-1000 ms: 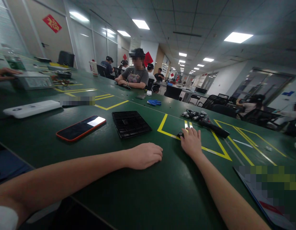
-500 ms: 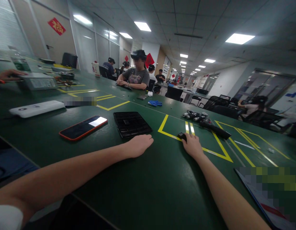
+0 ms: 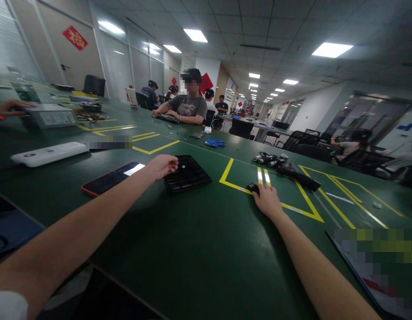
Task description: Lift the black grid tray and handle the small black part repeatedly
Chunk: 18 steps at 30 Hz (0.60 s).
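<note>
My left hand is over the left side of a black, ribbed plastic tray, its fingers loosely bent and nothing visible in them. Whether it touches the tray I cannot tell. Just left of that hand lies a phone in an orange-red case, partly covered by my forearm. My right hand rests on the table at the yellow tape, thumb and fingers closed round a small black block-like object. Most of that object is hidden by the fingers.
Beyond my right hand lie a black handled tool and a bundle of metal parts with cables. A blue glove is farther back. A white device and a grey box stand left. A person sits opposite.
My left hand has moved forward and left, from the tray's front edge to over its left side. My right hand has stayed in place with the small black object.
</note>
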Motion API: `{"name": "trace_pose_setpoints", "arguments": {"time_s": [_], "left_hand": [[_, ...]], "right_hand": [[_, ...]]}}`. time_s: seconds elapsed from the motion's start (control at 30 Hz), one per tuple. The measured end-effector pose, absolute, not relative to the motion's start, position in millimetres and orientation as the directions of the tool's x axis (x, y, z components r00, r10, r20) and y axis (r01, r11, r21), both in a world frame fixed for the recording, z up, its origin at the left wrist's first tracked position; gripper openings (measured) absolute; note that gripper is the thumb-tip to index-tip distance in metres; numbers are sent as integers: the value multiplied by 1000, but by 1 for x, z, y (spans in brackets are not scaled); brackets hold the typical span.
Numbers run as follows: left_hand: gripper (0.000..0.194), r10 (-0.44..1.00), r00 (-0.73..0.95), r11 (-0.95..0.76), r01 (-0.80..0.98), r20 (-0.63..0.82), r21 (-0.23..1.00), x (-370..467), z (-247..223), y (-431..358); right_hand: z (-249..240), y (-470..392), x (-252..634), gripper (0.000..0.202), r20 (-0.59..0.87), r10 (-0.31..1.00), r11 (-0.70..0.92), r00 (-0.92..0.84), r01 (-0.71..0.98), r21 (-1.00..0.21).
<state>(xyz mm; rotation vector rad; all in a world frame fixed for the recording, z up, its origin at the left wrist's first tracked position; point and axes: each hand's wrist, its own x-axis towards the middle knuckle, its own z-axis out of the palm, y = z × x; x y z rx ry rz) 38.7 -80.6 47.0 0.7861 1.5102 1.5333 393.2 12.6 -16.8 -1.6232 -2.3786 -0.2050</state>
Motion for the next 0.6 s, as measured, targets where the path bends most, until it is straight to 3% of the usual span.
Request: {"name": "trace_pose_setpoints", "arguments": {"time_s": [0.1, 0.17, 0.27, 0.4, 0.6], "left_hand": [[8, 867, -497, 44, 52, -12, 998, 30, 43, -78], [4, 868, -469, -7, 319, 164, 948, 28, 43, -73], [13, 906, -244, -64, 728, 345, 683, 35, 46, -56], [30, 947, 100, -197, 932, 306, 303, 60, 48, -25], [40, 937, 305, -311, 950, 169, 10, 106, 48, 27]], "right_hand": [[-16, 12, 392, 41, 275, 902, 354, -334, 935, -25], [-15, 12, 392, 41, 267, 905, 350, -330, 936, -32], [-15, 13, 392, 42, 264, 905, 355, -334, 934, -38], [-16, 15, 393, 42, 274, 901, 361, -335, 931, -49], [-12, 14, 392, 42, 276, 902, 365, -333, 929, -71]]}}
